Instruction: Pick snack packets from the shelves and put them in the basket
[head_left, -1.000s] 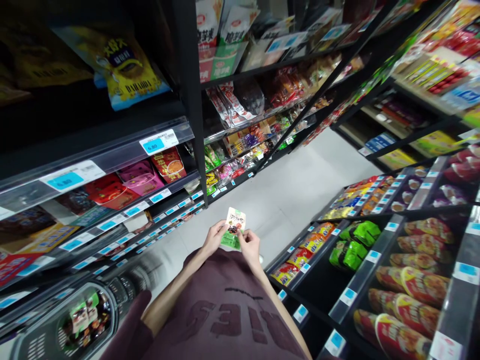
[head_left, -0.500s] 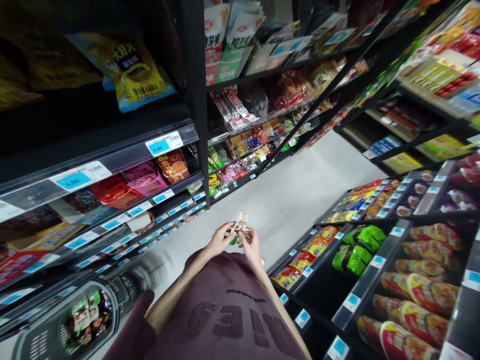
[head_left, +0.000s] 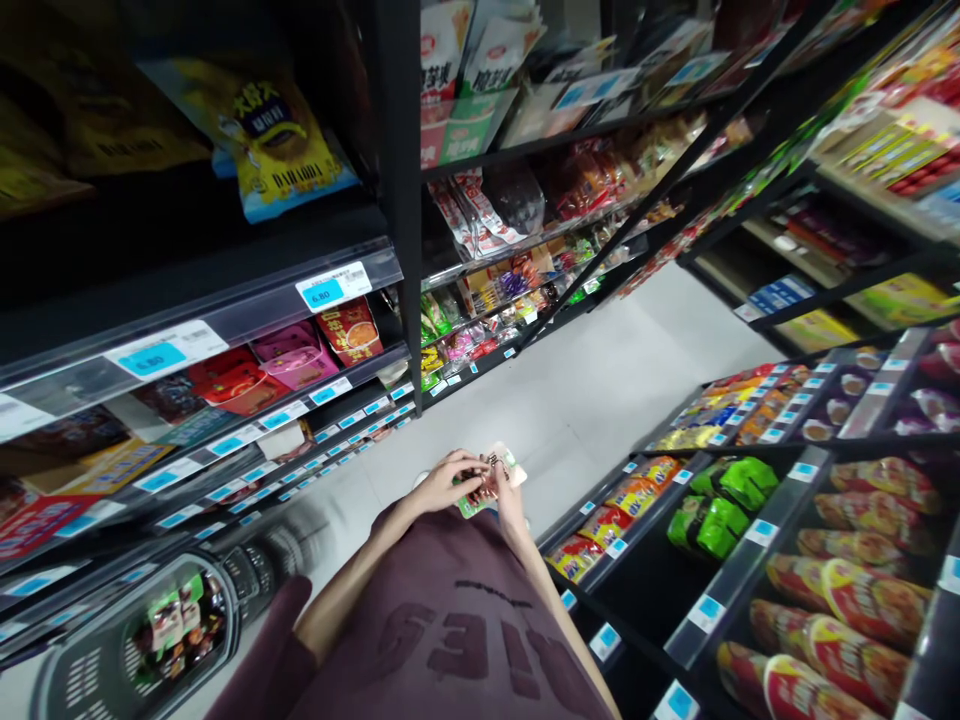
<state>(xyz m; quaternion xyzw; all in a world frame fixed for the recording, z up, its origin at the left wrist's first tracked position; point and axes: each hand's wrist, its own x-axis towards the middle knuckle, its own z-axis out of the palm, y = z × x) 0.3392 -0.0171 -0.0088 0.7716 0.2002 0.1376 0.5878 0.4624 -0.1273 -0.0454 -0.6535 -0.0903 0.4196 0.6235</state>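
A small snack packet (head_left: 487,482), brown with green and pale edges, is held in front of my waist, above the grey floor. My right hand (head_left: 508,500) grips its right side, with the thumb lying across the front. From the left, my left hand (head_left: 448,482) reaches to the packet, its fingers partly bent and touching the left edge. To the lower left stands a grey basket (head_left: 75,640) with several brown and green packets (head_left: 176,620) in it.
Tall black shelves (head_left: 401,200) with yellow bags (head_left: 262,140) and boxes line the left. At the right, slanted shelves hold green packs (head_left: 724,505) and red cup-shaped packages (head_left: 832,640). Pale floor (head_left: 622,370) runs between both sides.
The packet has turned so that more of its broad brown and green face shows. My left fingers have spread a little over its left side. The view has shifted slightly.
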